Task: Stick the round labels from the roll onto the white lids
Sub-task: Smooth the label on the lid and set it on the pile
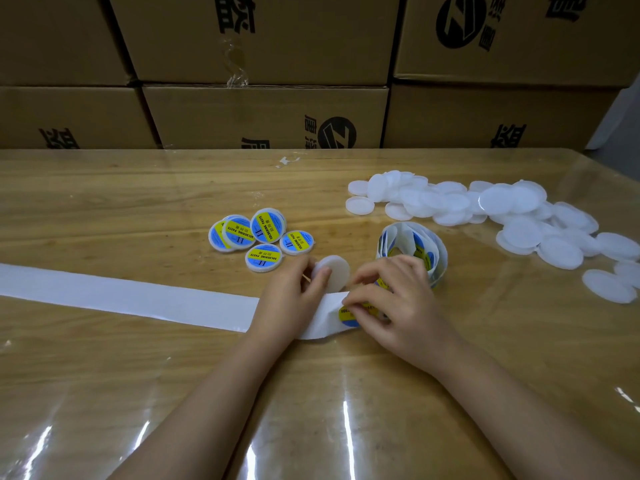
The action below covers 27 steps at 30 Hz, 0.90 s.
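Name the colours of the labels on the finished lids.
Blue and yellow with black print on the labelled lids, seen in the head view.

Open tabletop [104, 209] lies at far left and nearest the person, while labelled lids [263, 233], the label roll [412, 244], loose white lids [485, 209] and stacked boxes [263, 112] crowd the far side.

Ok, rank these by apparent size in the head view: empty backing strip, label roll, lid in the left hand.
Backing strip, largest.
Label roll.
Lid, smallest, though the left hand hides part of it.
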Each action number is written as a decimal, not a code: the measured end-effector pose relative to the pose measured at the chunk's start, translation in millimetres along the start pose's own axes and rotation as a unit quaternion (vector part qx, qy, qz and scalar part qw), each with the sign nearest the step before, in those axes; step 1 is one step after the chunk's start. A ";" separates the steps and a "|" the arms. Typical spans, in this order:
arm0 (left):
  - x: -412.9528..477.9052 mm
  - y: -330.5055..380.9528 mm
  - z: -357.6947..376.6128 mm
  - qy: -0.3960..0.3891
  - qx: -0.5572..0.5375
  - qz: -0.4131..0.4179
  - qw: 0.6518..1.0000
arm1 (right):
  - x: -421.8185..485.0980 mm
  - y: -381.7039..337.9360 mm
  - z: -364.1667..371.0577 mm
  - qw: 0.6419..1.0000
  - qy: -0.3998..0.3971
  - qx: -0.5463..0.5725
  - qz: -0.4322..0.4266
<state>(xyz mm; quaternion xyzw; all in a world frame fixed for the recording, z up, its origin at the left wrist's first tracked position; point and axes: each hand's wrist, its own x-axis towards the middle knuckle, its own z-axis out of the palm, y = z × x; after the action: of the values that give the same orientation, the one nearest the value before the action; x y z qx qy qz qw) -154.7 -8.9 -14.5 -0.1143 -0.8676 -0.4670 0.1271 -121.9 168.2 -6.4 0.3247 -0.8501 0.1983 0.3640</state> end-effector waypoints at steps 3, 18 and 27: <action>0.6 -0.7 0.2 0.002 -0.015 -0.015 1.000 | 0.7 -1.3 -0.5 0.999 0.025 -0.005 0.020; 1.2 2.2 -2.0 0.023 -0.140 -0.054 0.988 | 1.7 -1.2 -5.3 0.982 0.167 0.031 0.088; -0.5 16.3 -5.2 -0.004 -0.305 -0.049 0.951 | 0.0 4.4 -3.2 0.964 0.210 0.084 0.139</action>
<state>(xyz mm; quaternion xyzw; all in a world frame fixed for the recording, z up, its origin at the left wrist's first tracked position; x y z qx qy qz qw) -148.5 -4.6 0.9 -0.1064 -0.6889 -0.7145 0.0597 -123.4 173.2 -4.7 0.1839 -0.7719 0.3810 0.4745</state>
